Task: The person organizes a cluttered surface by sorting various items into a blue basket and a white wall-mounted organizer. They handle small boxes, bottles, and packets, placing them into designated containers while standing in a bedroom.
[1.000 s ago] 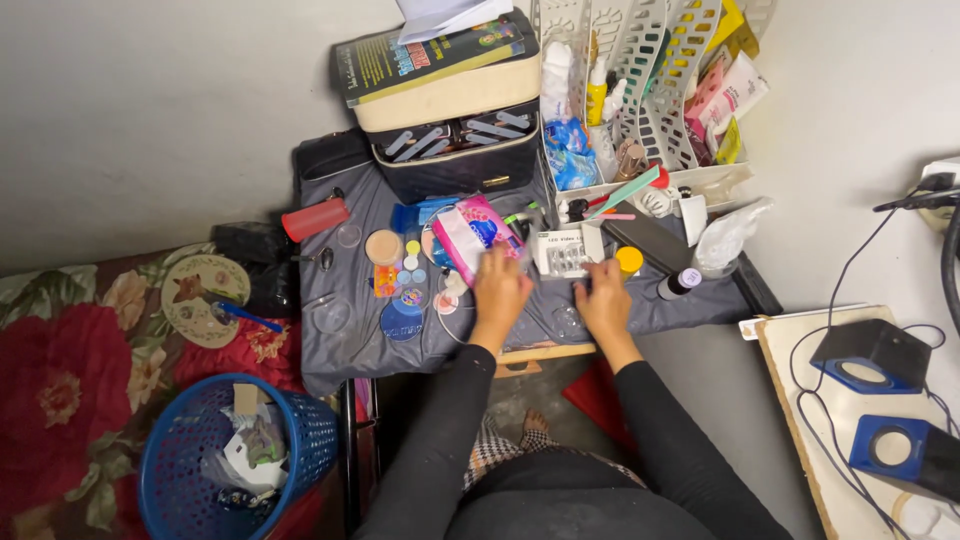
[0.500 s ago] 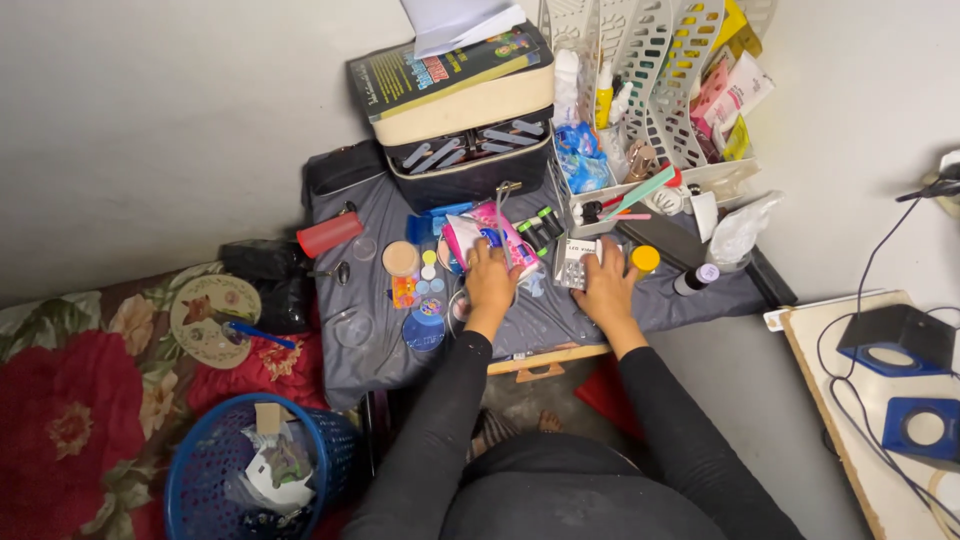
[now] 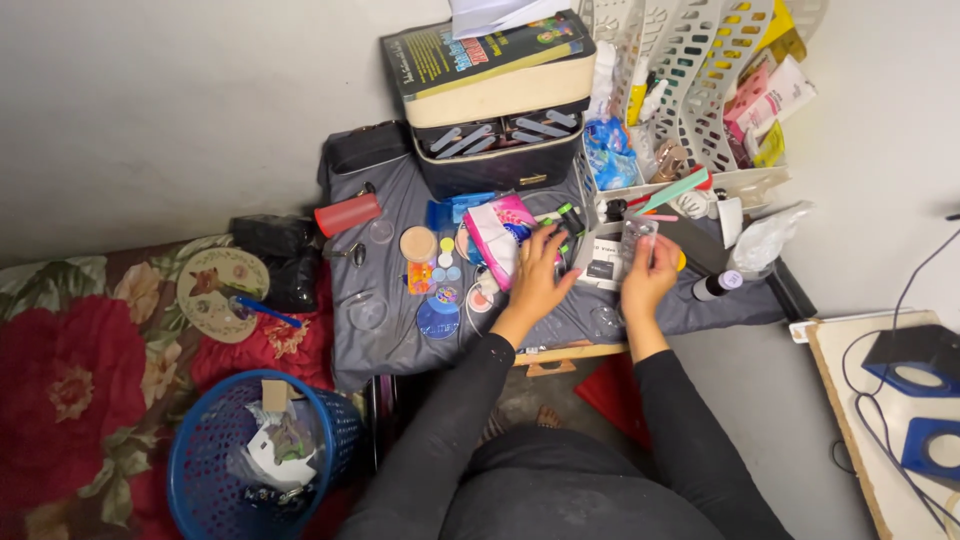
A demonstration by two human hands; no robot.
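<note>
Since half a second ago: your right hand [image 3: 648,283] is lifting a clear tray [image 3: 636,238], fingers pinching its lower end, long axis upright, seemingly; left hand [image 3: 537,280] is resting splayed beside its white box [image 3: 603,262].

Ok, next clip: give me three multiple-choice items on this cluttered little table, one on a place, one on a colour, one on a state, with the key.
1. Where does the waste basket stand?
A. on the table
B. on the floor, lower left of the table
C. beside the speakers

2. What colour is the cloth over the table?
A. grey
B. yellow
C. white

3. What is the right hand doing?
A. lying flat and empty on the cloth
B. holding up a small clear tray
C. reaching into the basket

Key: 1 B, the blue basket sits low at the left, by the flowered fabric. 2 A, the bare parts of the cloth show grey. 3 B, its fingers pinch the clear tray above the small white box, while the left hand rests by the pink packet.
</note>
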